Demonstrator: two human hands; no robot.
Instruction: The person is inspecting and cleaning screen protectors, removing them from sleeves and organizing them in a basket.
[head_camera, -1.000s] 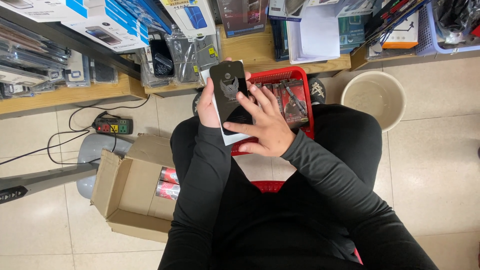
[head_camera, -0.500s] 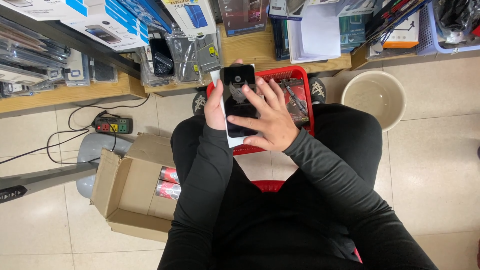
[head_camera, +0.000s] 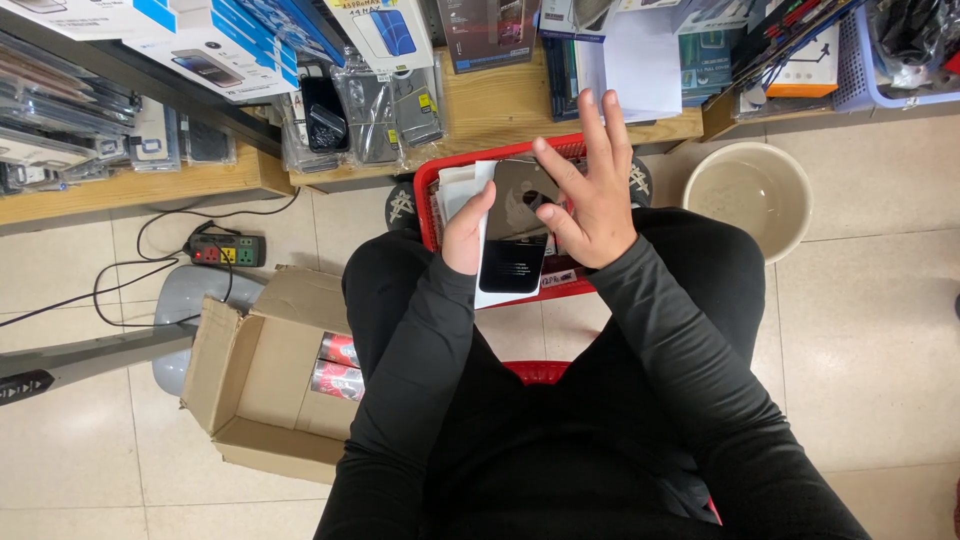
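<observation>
The left hand (head_camera: 466, 232) grips a dark phone (head_camera: 516, 232) and white card, at twelve o'clock over the red basket (head_camera: 428, 190). The right hand (head_camera: 590, 190), fingers spread, seemingly pinches the phone's top edge.

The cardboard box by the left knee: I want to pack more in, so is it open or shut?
Open: the cardboard box has its flaps spread, showing red packs inside.

Pale tiled floor (head_camera: 880, 330), glossy w/ soft light. Low wooden shelf (head_camera: 500, 110) along top, packed w/ boxed goods & plastic sleeves. Beige bucket (head_camera: 748, 195) on floor at right. Open cardboard box (head_camera: 250, 390) at left, near power strip (head_camera: 222, 250) & cables.
</observation>
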